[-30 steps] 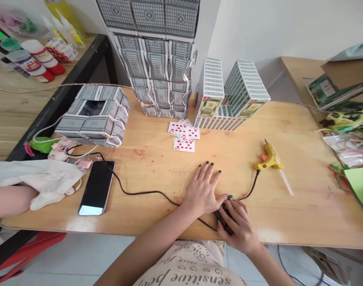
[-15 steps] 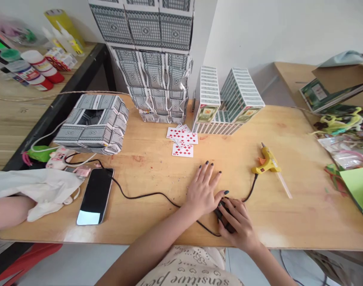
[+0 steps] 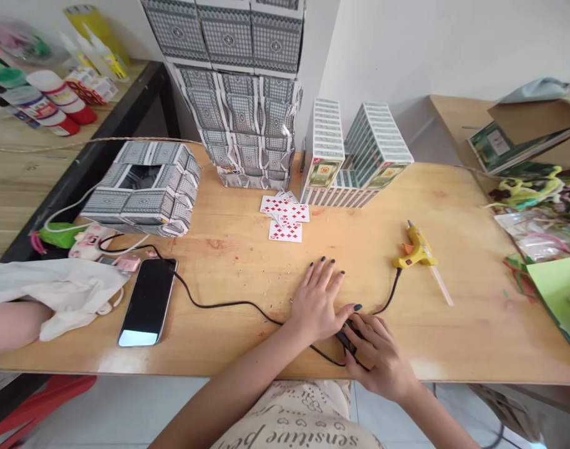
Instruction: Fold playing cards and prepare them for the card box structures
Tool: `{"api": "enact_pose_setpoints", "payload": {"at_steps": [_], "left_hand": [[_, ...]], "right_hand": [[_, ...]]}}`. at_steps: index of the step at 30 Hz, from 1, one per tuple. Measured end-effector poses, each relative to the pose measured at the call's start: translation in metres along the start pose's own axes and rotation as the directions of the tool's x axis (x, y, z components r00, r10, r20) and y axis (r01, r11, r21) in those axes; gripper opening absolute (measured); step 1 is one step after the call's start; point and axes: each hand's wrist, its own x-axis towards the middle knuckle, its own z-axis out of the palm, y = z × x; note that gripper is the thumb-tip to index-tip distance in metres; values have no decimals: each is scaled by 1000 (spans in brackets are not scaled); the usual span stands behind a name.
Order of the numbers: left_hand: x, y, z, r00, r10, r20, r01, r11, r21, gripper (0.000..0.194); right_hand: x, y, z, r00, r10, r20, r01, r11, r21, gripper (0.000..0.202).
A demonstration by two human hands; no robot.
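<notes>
Across the table (image 3: 481, 330), on my feed's lower centre, I have the right hand (image 3: 382, 357) closed around the bunched black cord (image 3: 345, 338), the left hand (image 3: 315, 307) spread flat, thumb alongside, probably for steadying, the glue gun (image 3: 414, 251) lying right of centre, perhaps parked clear

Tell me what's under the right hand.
Part of a black object shows beneath the fingers of the right hand, with black cord beside it. The rest is covered, so its full shape can't be told.
</notes>
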Motion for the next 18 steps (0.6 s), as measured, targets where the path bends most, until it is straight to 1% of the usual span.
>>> {"api": "enact_pose_setpoints", "payload": {"at_steps": [8,18], "left_hand": [[-1,0,2,1000,5,-2,-5,1000,-14,64],[0,-1,3,999,31,-16,-31,999,27,60]], "right_hand": [[-7,1,10,998,-25,-54,24,999,-33,40],[-8,-2,15,995,-23,-92,19,999,-51,44]]}}
